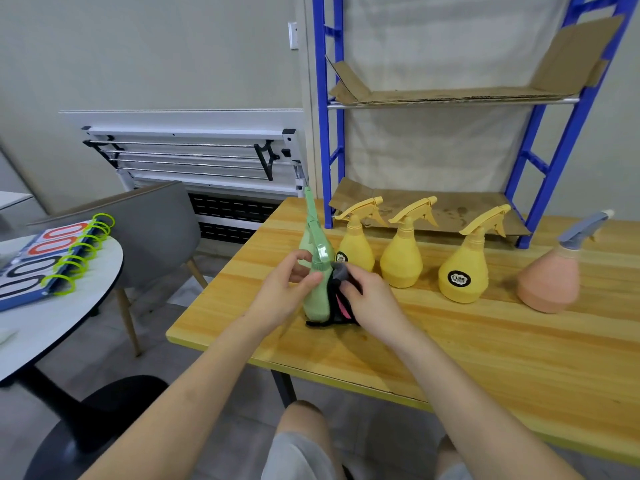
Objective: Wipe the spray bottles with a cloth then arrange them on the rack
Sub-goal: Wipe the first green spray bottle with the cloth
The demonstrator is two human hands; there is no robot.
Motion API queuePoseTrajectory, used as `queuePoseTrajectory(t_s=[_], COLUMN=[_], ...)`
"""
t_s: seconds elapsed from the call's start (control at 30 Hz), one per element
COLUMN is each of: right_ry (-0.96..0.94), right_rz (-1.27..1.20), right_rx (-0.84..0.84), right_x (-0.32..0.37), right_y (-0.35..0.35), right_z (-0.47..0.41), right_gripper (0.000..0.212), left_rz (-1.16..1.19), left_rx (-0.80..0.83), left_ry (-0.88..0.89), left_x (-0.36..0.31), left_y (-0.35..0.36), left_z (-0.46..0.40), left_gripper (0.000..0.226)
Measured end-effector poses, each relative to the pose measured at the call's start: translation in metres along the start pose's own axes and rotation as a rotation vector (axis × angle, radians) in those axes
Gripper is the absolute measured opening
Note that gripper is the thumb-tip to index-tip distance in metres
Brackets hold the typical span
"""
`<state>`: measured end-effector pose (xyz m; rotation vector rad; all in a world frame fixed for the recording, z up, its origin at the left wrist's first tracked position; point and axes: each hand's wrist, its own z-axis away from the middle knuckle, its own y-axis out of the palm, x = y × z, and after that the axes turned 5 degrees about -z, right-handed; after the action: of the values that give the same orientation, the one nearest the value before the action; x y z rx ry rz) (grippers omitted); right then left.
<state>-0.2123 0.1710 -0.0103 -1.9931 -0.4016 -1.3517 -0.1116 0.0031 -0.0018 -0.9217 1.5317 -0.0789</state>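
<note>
My left hand (287, 289) grips a green spray bottle (317, 299) by its neck near the left end of the wooden table (467, 341). My right hand (367, 296) holds a dark cloth (337, 306) with a pink patch and presses it against the bottle's right side. A second green bottle (308, 237) stands just behind. Three yellow spray bottles (356, 251) (401, 261) (462, 275) stand in a row to the right, then a pink bottle (550, 285) with a grey trigger. The blue rack (550, 188) stands at the table's back, its shelves lined with cardboard.
A round white table (52, 323) at the left carries a flip scoreboard with green rings (65, 254). A grey chair (149, 223) stands between the two tables. A folded white table frame (194, 157) leans against the wall behind.
</note>
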Motion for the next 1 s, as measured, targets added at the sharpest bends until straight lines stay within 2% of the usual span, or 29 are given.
queuePoseTrajectory(t_s=[0.13, 0.2, 0.3, 0.37, 0.47, 0.53, 0.63, 0.73, 0.83, 0.97, 1.0], right_ry=[0.002, 0.001, 0.031, 0.045, -0.025, -0.021, -0.018, -0.030, -0.038, 0.000, 0.011], right_rz=[-0.095, -0.108, -0.054, -0.025, 0.141, 0.078, -0.123, -0.185, -0.171, -0.007, 0.052], right_rx=[0.078, 0.100, 0.053, 0.028, -0.024, -0.055, -0.078, -0.115, -0.080, -0.042, -0.031], right_x=[0.009, 0.001, -0.019, -0.030, -0.038, -0.031, -0.014, -0.001, -0.003, -0.026, -0.033], right_y=[0.006, 0.005, 0.005, 0.007, 0.011, 0.012, 0.013, 0.015, 0.015, 0.010, 0.009], right_z=[-0.010, -0.002, 0.012, 0.014, 0.010, 0.009, 0.004, -0.004, -0.002, 0.007, 0.008], right_gripper=[0.045, 0.043, 0.027, 0.025, 0.037, 0.042, 0.038, 0.036, 0.032, 0.025, 0.024], left_rz=[-0.011, -0.051, -0.094, -0.116, -0.156, -0.146, -0.088, -0.065, -0.054, -0.123, -0.138], left_rx=[-0.002, -0.018, -0.022, -0.020, -0.034, -0.054, -0.077, -0.063, -0.044, -0.075, -0.079], left_ry=[0.003, 0.022, 0.030, 0.032, 0.039, 0.016, 0.001, 0.000, -0.006, -0.008, -0.008], left_x=[-0.003, 0.003, 0.011, 0.010, 0.002, -0.002, -0.008, -0.008, -0.003, 0.003, 0.004], left_y=[0.003, 0.005, 0.005, 0.003, 0.000, 0.000, 0.001, 0.002, 0.003, 0.007, 0.007], left_z=[-0.007, -0.008, -0.006, -0.004, 0.000, 0.003, 0.005, 0.002, 0.001, -0.002, -0.003], left_gripper=[0.026, 0.028, 0.037, 0.041, 0.043, 0.042, 0.040, 0.038, 0.041, 0.015, 0.017])
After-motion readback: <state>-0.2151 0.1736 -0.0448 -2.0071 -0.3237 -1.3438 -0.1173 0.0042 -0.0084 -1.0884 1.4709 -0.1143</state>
